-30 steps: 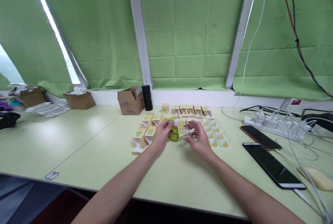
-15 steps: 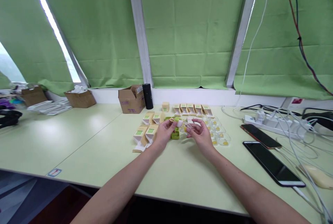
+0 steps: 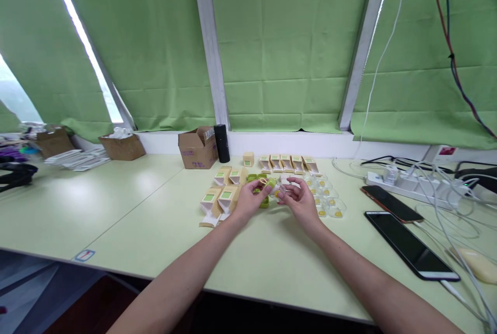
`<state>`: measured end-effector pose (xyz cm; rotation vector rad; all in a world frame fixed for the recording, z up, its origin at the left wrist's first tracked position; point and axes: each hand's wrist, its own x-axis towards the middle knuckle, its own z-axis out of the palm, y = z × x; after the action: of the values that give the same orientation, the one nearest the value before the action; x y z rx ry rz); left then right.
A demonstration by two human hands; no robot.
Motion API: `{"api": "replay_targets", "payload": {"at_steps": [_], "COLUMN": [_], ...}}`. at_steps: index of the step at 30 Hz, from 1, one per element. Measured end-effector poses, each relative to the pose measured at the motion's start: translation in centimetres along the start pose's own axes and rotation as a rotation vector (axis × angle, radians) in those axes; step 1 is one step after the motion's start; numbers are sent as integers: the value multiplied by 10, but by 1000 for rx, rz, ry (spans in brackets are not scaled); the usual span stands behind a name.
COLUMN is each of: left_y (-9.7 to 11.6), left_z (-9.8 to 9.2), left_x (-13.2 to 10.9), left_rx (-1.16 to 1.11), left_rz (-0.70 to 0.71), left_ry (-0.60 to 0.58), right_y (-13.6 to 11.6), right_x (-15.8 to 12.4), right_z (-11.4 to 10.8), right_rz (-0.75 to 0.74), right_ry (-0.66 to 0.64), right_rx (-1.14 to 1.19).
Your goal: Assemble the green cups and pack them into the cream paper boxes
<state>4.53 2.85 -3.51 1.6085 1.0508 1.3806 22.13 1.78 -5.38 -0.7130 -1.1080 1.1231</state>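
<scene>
Between the fingers of my left hand (image 3: 250, 199) is a small green-and-white case (image 3: 271, 183) with a yellowish loop. My right hand (image 3: 301, 199) pinches a clear plastic shell (image 3: 280, 188) with a yellow spot in it. The case and the shell meet between my hands; how far one sits inside the other is too small to tell. Several green cases (image 3: 264, 202) lie on the table just behind, partly hidden by my fingers. Right of my right hand, several clear shells with yellow spots (image 3: 336, 213) lie in rows.
Left of my hands stand several open kraft boxes with green labels (image 3: 226, 195); more (image 3: 286, 162) line the back. A cardboard carton (image 3: 198, 150) and a black cylinder (image 3: 221, 143) stand behind. On the right lie two phones (image 3: 411, 243), cables and a power strip (image 3: 417, 185).
The green-and-white case has moved right and turned, closing up to the clear shell. Its white part shows less now. My right hand has hardly moved.
</scene>
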Motion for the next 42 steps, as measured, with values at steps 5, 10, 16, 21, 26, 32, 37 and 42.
{"api": "replay_targets", "payload": {"at_steps": [5, 10, 16, 21, 26, 32, 37, 42], "left_y": [3, 5, 11, 10, 5, 8, 10, 11], "left_z": [0, 1, 2, 1, 1, -1, -3, -1], "left_x": [-2, -3, -7, -7, -5, -7, -10, -14], "left_rx": [60, 61, 63, 127, 90, -53, -41, 72], "left_rz": [-2, -12, -3, 35, 9, 67, 108, 172], "left_ry": [9, -4, -68, -66, -42, -45, -55, -77], "right_y": [1, 2, 1, -1, -2, -7, -11, -13], "right_x": [0, 0, -3, -6, -7, -6, -6, -7], "right_z": [0, -1, -5, -6, -4, -2, -1, 2], "right_rz": [-9, -22, -46, -73, -64, -41, -41, -59], "right_ry": [1, -39, -128, -199, -210, -207, -178, -168], "right_rx": [-8, -40, -162, -249, -220, -142, -82, -73]}}
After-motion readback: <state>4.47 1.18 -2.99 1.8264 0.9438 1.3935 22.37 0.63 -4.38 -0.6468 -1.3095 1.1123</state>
